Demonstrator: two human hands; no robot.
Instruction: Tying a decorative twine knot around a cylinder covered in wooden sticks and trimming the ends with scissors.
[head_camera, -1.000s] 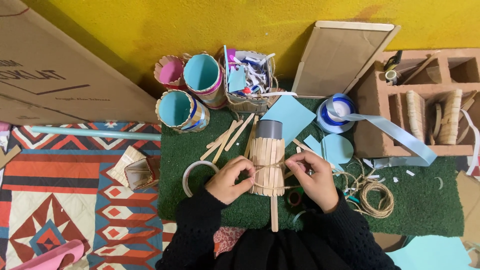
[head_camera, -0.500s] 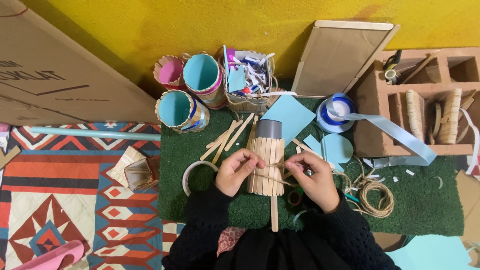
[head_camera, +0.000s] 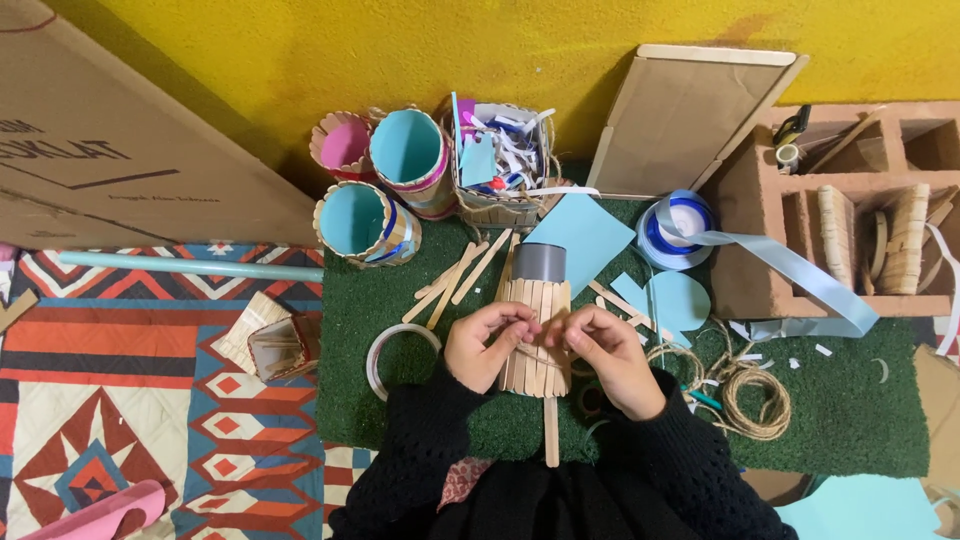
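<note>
A grey can clad in wooden craft sticks (head_camera: 533, 305) lies on the green turf mat (head_camera: 850, 420), its open end pointing away from me. My left hand (head_camera: 487, 345) and my right hand (head_camera: 606, 355) flank it, and each pinches a thin strand of twine stretched across its middle. One longer stick (head_camera: 551, 432) juts out from under the can toward me. Loose craft sticks (head_camera: 455, 280) lie just beyond my left hand.
A tape roll (head_camera: 392, 357) sits left of my hands. Coils of twine (head_camera: 752, 400) lie to the right. Three stick-clad cups (head_camera: 365, 222) and a basket of scraps (head_camera: 500, 165) stand behind. Blue ribbon spool (head_camera: 678, 228), light blue paper (head_camera: 585, 235), a cardboard shelf (head_camera: 850, 210).
My hands have drawn closer together over the can, fingers pulling the twine tighter across it. The can has stayed in place.
</note>
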